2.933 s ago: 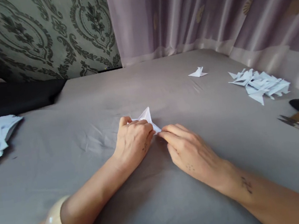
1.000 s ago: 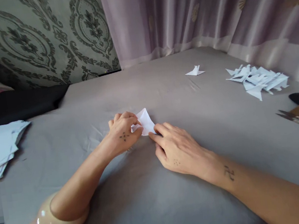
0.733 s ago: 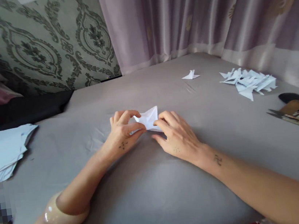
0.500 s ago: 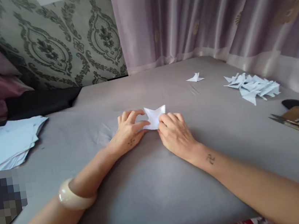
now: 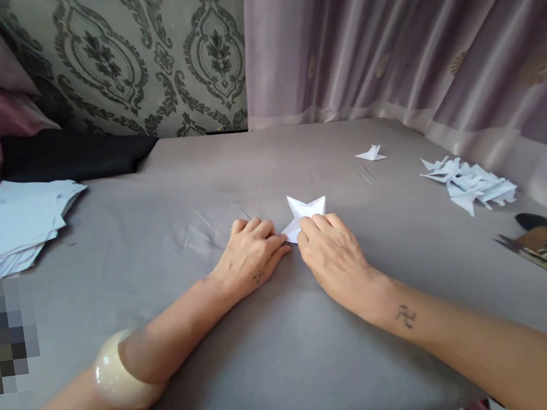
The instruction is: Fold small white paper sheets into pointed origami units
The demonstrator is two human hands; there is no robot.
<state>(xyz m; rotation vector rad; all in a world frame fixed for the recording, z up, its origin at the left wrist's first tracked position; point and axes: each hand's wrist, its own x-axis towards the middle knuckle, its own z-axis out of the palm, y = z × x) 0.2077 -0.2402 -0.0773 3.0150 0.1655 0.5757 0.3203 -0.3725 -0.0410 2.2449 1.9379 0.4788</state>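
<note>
A small folded white paper, with two points sticking up and away from me, lies on the grey cloth surface between my hands. My left hand pinches its left corner, thumb and fingers pressed together. My right hand is closed over the near right part of the paper, and its fingers hide that side. A pale bangle sits on my left forearm.
At the left lies a stack of white paper sheets, with a black cloth behind it. One folded paper bird stands far right. Nearer are a pile of folded papers and scissors among small items.
My left fingers, spread apart before, have closed on the paper's left corner. That corner now stretches out to a point on the left. The camera view has shifted slightly.
</note>
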